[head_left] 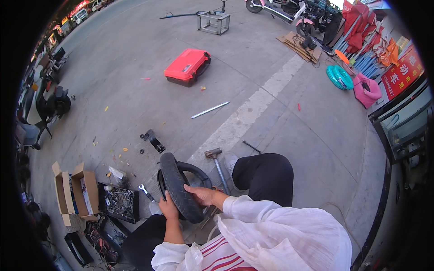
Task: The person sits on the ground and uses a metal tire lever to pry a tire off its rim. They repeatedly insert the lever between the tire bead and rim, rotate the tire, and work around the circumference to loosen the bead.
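gripping a black scooter tyre (180, 187) upright on the pavement, left hand (168, 208) and right hand (202, 195) clasped around its tread, beside a black tray of small metal parts (120, 203).

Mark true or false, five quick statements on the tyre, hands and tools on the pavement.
1. Both hands grip the black tyre. True: left hand and right hand are on it.
2. The red case stands open. False: it lies shut.
3. A hammer lies beside the person's knee. True.
4. The spanner is in the right hand. False: it lies on the ground left of the tyre.
5. The cardboard boxes sit to the person's right. False: they are on the left.
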Demonstrator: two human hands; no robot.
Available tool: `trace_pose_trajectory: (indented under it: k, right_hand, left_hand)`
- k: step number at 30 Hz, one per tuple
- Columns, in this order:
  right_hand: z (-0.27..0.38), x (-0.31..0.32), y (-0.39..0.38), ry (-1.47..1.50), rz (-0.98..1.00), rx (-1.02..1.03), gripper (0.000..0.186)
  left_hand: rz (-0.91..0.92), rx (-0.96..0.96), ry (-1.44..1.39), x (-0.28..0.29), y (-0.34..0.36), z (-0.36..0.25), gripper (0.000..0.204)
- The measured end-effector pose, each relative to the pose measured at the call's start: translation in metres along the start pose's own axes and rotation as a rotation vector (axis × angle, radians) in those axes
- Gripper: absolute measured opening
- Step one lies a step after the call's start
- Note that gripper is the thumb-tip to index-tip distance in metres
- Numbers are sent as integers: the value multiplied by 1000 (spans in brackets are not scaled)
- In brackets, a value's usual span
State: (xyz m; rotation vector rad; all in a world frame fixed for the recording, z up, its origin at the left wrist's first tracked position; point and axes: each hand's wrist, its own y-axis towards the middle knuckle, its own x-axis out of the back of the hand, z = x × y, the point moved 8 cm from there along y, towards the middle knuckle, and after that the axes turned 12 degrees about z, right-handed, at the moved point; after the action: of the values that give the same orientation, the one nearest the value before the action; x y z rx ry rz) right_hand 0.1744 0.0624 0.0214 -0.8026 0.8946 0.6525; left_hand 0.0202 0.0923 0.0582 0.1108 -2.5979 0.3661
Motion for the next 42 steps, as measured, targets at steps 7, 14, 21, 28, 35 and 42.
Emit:
trace_pose_trajectory:
  k: [7, 14, 21, 28, 35, 42]
  right_hand:
    - [56, 6, -18, -744, -203, 25, 65]
    - [57, 10, -17, -261, -221, 189, 58]
    - [42, 14, -1, 16, -101, 204, 46]
    - [44, 19, 10, 334, -86, 286, 39]
    - [46, 28, 11, 248, -96, 272, 38]
    - [10, 17, -23, -234, -213, 285, 66]
  left_hand:
    - [-32, 13, -93, -3, 2, 27, 49]
    - [42, -66, -38, -30, -16, 12, 54]
    - [32, -61, 50, -24, -20, 15, 52]
    - [56, -45, -32, -25, -17, 15, 48]
    - [-2, -78, -12, -27, -29, 4, 46]
    - [1, -62, -24, -27, -3, 4, 48]
